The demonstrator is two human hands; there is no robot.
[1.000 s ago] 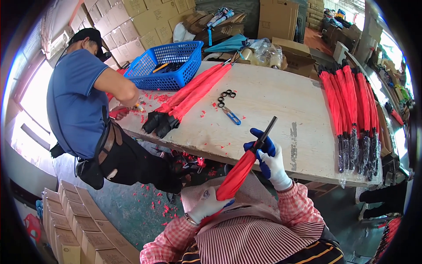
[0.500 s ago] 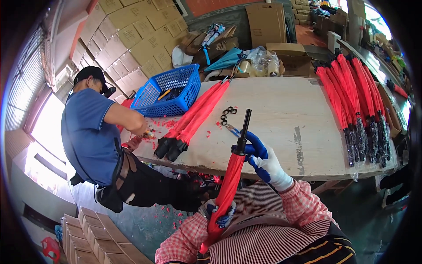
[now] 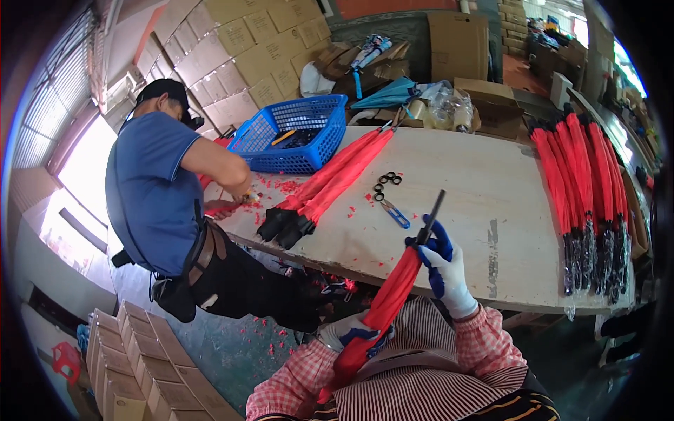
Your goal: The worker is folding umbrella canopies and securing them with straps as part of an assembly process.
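A folded red umbrella (image 3: 393, 291) slants up across my lap, its bare black shaft pointing away toward the table. My left hand (image 3: 351, 331), in a white and blue work glove, is wrapped round the lower cloth. The gloved fingers of my right hand (image 3: 447, 270) close around the black collar where cloth meets shaft. Past that shaft, blue-handled thread snips (image 3: 397, 215) lie on the table beside several black rings (image 3: 380, 188). Two more red umbrellas (image 3: 340, 175) with black ends lie together to the left of these. The held umbrella's lower end is partly hidden by my left hand and sleeve.
Red umbrellas (image 3: 572, 175) with plastic-wrapped ends line the table's (image 3: 456, 175) right side. A blue basket (image 3: 281, 167) stands at its far left. There a co-worker (image 3: 158, 196) handles something red among red scraps. Cartons (image 3: 144, 358) are stacked on the floor at lower left.
The umbrella's shaft has tipped further right and lower. My right hand has moved with it, its fingers now around the collar. The snips show fully now; the whole view has shifted.
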